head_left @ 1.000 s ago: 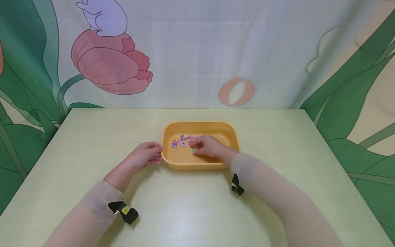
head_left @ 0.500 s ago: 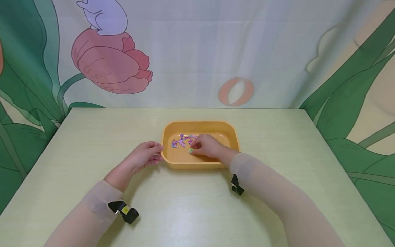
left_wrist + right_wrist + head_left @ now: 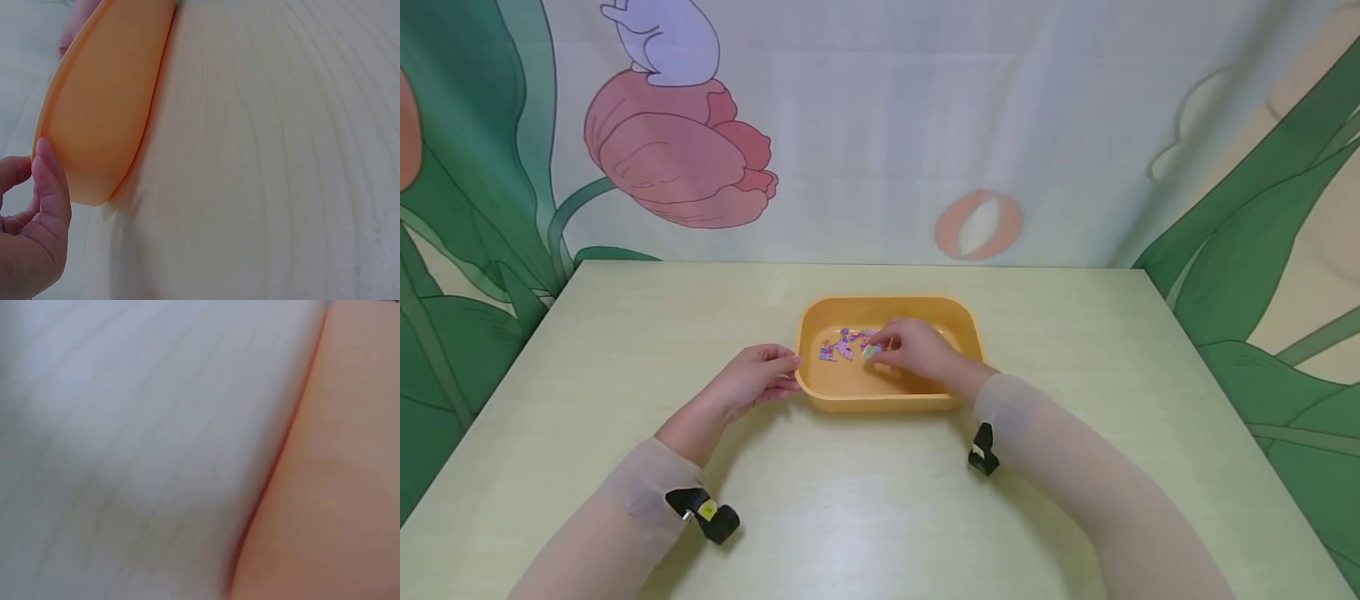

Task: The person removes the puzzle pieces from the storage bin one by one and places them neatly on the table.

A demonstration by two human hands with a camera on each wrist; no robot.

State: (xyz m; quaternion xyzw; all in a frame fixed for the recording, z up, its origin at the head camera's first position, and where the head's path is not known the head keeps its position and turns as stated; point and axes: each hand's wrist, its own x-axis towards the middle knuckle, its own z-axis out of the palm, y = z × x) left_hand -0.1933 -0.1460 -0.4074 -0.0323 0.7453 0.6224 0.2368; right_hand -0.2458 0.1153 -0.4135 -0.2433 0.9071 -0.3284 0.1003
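Observation:
A shallow yellow-orange plastic tray (image 3: 880, 403) stands on the table, its near wall also filling part of the left wrist view. My left hand (image 3: 758, 377) pinches the tray's left rim, the thumb (image 3: 51, 181) against the outer wall. Inside the tray, my right hand (image 3: 917, 350) pinches a small light-green piece (image 3: 869, 352) between thumb and fingertips. Just left of it lie several small purple and pink flat pieces (image 3: 844, 349), partly hidden by the right fingers. The right wrist view shows the tray's outer wall (image 3: 331, 487) and not the hand.
The pale wood-grain table (image 3: 850, 500) stretches around the tray on all sides. A printed curtain (image 3: 865, 125) with leaves and a flower hangs behind its far edge. Each sleeve carries a black wrist camera, such as the left one (image 3: 703, 513).
My right hand has moved slightly away from me, bringing the light-green piece closer to the purple ones. The left hand keeps its place at the rim. The head view has shifted a little.

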